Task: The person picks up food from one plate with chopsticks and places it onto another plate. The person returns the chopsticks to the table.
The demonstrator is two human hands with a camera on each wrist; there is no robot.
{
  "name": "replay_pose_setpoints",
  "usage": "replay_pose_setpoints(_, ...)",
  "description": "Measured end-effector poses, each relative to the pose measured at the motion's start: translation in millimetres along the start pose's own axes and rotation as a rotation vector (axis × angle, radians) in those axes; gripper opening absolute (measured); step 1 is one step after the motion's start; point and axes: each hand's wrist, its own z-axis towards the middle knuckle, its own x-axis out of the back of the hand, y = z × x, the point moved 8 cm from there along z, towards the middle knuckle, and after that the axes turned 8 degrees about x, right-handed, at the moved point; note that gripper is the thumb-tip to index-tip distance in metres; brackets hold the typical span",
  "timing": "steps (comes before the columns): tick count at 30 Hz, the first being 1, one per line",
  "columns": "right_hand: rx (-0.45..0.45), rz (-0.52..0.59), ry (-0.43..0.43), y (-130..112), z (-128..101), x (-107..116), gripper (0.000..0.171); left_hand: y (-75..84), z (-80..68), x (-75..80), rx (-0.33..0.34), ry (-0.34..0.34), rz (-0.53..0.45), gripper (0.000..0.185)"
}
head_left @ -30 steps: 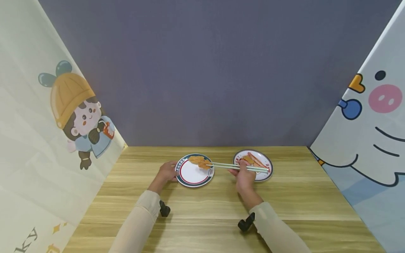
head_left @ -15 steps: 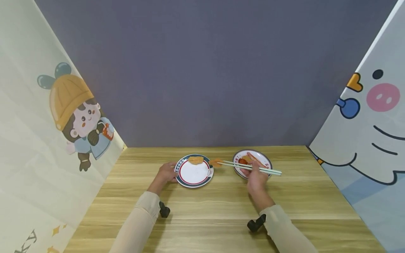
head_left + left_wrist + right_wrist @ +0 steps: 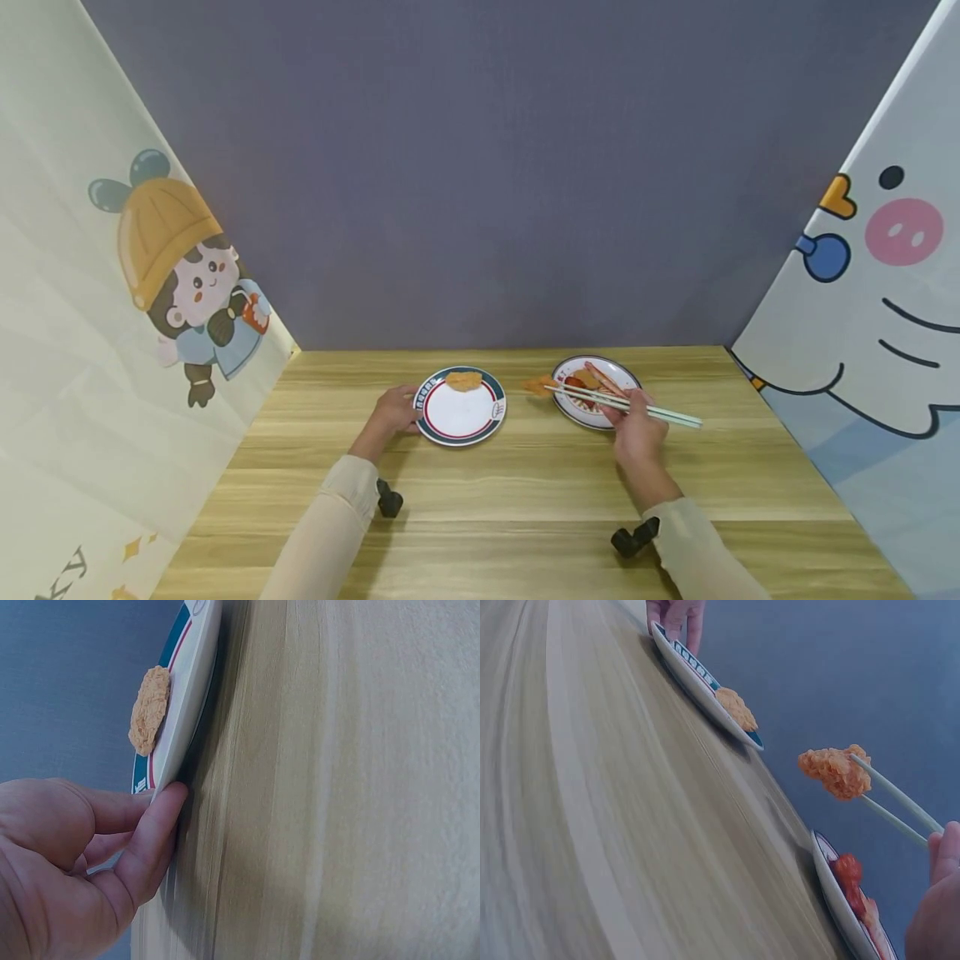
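Note:
My left hand [image 3: 392, 412] holds the near-left rim of a white plate with a teal and red border [image 3: 459, 414]; its fingers [image 3: 154, 832] press against that rim. One fried golden piece [image 3: 463, 381] lies at the plate's far edge, seen also as the fried piece [image 3: 149, 709]. My right hand [image 3: 634, 429] grips pale green chopsticks [image 3: 622, 402] that pinch a second fried piece [image 3: 537, 386] in the air just left of the right plate [image 3: 576, 410]. That fried piece [image 3: 835, 769] hangs above the table between both plates. The right plate carries red and orange food [image 3: 588, 381].
A wooden table [image 3: 525, 500] runs under everything, closed in by a grey back wall and cartoon-printed panels at left [image 3: 150, 275] and right [image 3: 870, 275]. Black wrist camera mounts [image 3: 633, 537] sit by both sleeves.
The right hand has carried the chopsticks and the pinched fried piece rightward, from over the left plate to the right plate's left edge. One piece stayed on the left plate. The left hand stayed put.

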Motion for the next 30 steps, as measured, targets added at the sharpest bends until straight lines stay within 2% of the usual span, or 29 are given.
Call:
replay_pose_setpoints(7, -0.005, 0.04, 0.021, -9, 5, 17, 0.017, 1.6, -3.1, 0.1, -0.011, 0.0, -0.008, 0.056)
replay_pose_setpoints(14, 0.01, -0.045, 0.023, -17, 5, 27, 0.02, 3.0, -6.1, 1.3, -0.008, -0.005, -0.006, 0.057)
replay_pose_setpoints(22, 0.037, 0.046, 0.033, -21, 8, 39, 0.022, 2.5, -4.1, 0.2, -0.003, -0.013, -0.027, 0.056)
replay_pose_setpoints(26, 0.023, 0.053, 0.039, -24, 9, 46, 0.02, 1.7, -3.2, -0.2, 0.001, -0.016, -0.045, 0.057)
replay_pose_setpoints(30, 0.048, 0.055, 0.03, -33, 8, 45, 0.02, 0.3, -0.4, -0.6, 0.012, -0.02, -0.051, 0.058)
